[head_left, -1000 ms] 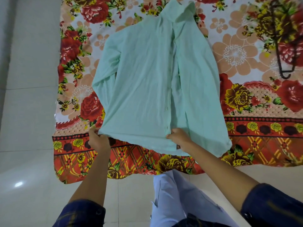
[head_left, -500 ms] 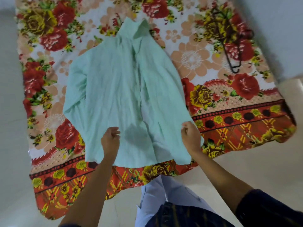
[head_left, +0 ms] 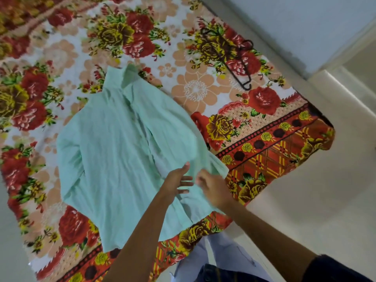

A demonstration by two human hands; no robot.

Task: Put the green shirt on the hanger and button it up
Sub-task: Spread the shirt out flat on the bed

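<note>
Converging on the right front panel, both my hands now work near the hem of the green shirt (head_left: pixel 114 159), at about 4 o'clock from its centre. Half a second ago they were well apart, one on each side of the hem; a second ago they held the hem at its two lower corners.

My left hand (head_left: pixel 179 181) is spread, fingers straight and pointing toward 3 o'clock, resting just over the fabric. My right hand (head_left: pixel 213 188) is blurred; it appears to pinch the edge of the front panel, but I cannot tell the exact finger position.

The shirt lies flat on the floral bedsheet (head_left: pixel 264 143), collar toward 12 o'clock, front still unbuttoned, with the placket running down its middle. The black hanger (head_left: pixel 230 58) lies on the sheet at about 1 o'clock from the shirt, well apart from it and untouched.

Judgement: spreading of the shirt appears finished, and the hands are moving on to opening the right panel. Insertion of the hanger has not begun, and no button is fastened. The next step probably calls for folding the panel back and fetching the hanger.
</note>
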